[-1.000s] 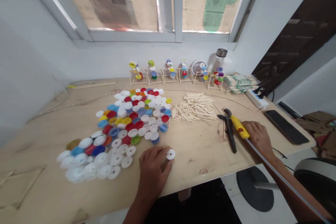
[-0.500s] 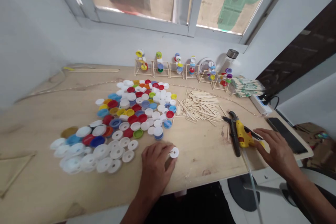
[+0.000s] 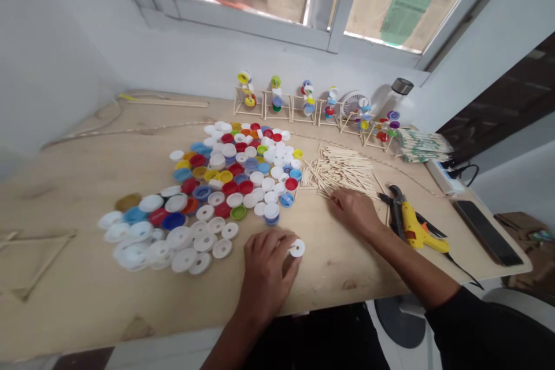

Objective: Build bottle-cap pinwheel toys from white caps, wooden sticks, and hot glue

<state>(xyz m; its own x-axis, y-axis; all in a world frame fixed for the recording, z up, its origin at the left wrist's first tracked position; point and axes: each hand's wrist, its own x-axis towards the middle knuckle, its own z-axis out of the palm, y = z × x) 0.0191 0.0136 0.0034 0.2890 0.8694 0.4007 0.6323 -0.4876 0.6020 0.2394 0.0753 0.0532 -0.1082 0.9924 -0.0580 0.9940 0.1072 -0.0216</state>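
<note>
Since the earlier frame, the right hand [image 3: 355,211] has left the glue gun [image 3: 414,231] and crossed left to the sticks [image 3: 344,170]. The left hand [image 3: 266,260] has kept its place.

Nearest, by the front edge of the table [image 3: 329,269]: left hand palm down, fingers curled, with the fingertips closed on a white cap [image 3: 297,248] with a centre hole. The cap lies flat on the wood, just right of a row of similar holed caps [image 3: 195,243].

Next back: right hand palm down, fingertips at the near edge of the sticks. Whether it grips one cannot be told. The glue gun lies just right of that wrist, touching the pliers [image 3: 395,208]. A phone [image 3: 485,231] lies well to the right.

Mid-table: the cap pile [image 3: 238,176], mixed colours, borders the sticks on their left.

Far edge, under the window: a row of stick-and-cap models [image 3: 303,104], a small fan [image 3: 352,103] and a jar [image 3: 396,95].
</note>
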